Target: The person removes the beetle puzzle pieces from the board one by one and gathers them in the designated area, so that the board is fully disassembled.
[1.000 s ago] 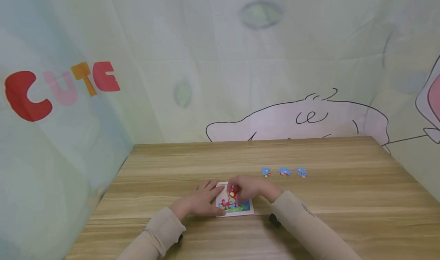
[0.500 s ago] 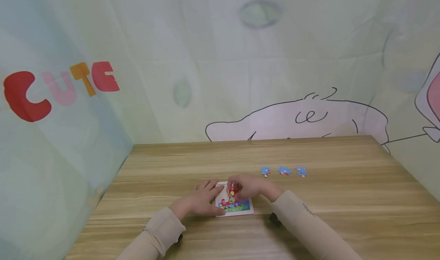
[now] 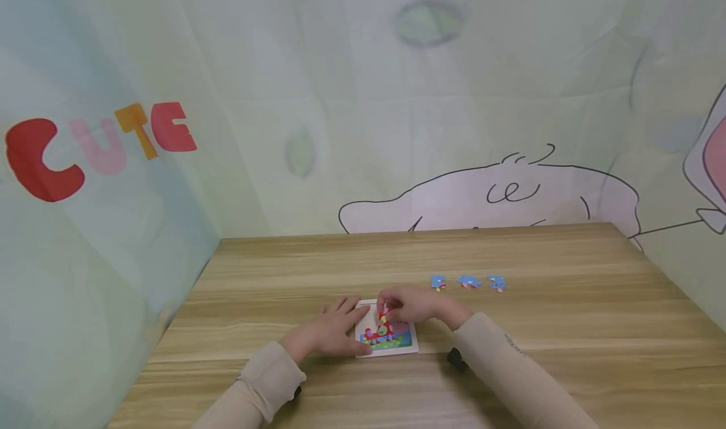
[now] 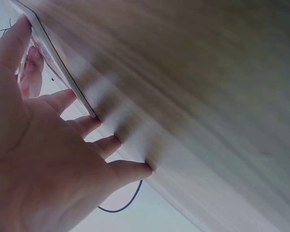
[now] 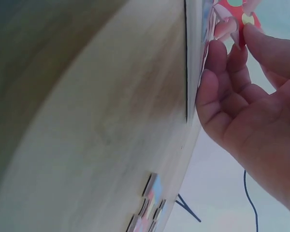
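A small picture puzzle board (image 3: 399,343) with a white frame and a blue-green lower strip lies on the table. My left hand (image 3: 331,336) spreads its fingers at the board's left side, with thumb and index finger on the frame; in the left wrist view, the other fingertips (image 4: 135,169) touch the tabletop. Over the board, my right hand (image 3: 415,305) pinches a red puzzle piece (image 5: 236,10) with yellow and green spots between thumb and index finger. In the right wrist view the piece stands tilted up from the board, and its lower edge is hard to make out.
Three loose blue puzzle pieces lie in a row behind and right of the board: a left one (image 3: 438,282), a middle one (image 3: 469,282) and a right one (image 3: 497,283). The wooden table (image 3: 272,265) meets a printed cloth backdrop (image 3: 272,164) behind.
My right hand has shifted slightly right and away from me, baring more of the board and the red piece. The left hand and the loose pieces have stayed put.
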Tool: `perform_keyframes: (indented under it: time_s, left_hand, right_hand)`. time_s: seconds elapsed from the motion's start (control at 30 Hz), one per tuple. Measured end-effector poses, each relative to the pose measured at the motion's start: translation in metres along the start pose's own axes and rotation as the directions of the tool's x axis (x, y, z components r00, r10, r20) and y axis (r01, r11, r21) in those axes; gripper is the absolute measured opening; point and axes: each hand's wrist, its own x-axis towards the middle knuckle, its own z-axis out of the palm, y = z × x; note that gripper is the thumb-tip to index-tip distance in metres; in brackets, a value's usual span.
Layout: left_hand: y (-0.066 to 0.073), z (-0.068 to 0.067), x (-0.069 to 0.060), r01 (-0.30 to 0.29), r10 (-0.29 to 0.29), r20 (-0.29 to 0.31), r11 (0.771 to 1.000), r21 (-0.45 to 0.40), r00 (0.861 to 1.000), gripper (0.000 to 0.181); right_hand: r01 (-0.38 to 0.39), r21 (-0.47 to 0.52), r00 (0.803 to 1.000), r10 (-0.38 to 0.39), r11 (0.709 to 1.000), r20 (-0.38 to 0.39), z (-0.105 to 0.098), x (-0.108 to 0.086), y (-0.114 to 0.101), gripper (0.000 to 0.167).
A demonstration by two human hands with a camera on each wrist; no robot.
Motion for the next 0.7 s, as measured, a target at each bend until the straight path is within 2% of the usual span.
perform_keyframes:
  time_s: [0.2, 0.3, 0.53, 0.7]
  left_hand:
    - [0.002, -0.001, -0.002, -0.003, 0.003, -0.002, 1.0, 0.002, 1.0, 0.083]
    - [0.003, -0.002, -0.003, 0.004, -0.004, 0.001, 1.0, -0.005, 1.0, 0.083]
    - [0.004, -0.002, -0.003, 0.015, -0.015, 0.009, 1.0, -0.008, 1.0, 0.083]
    - [0.004, -0.002, -0.002, 0.017, -0.017, 0.006, 1.0, -0.008, 1.0, 0.083]
  right_hand:
    - [0.005, 0.04, 1.0, -0.006, 0.999, 0.024, -0.002, -0.002, 0.002, 0.012]
    - [0.004, 0.03, 1.0, -0.004, 1.0, 0.014, -0.006, -0.004, 0.002, 0.011]
    - [0.074, -0.01, 0.997, -0.074, 0.997, -0.021, -0.015, -0.011, 0.007, 0.008]
    - [0.087, 0.004, 0.996, -0.087, 0.996, -0.025, -0.026, -0.024, 0.016, 0.011]
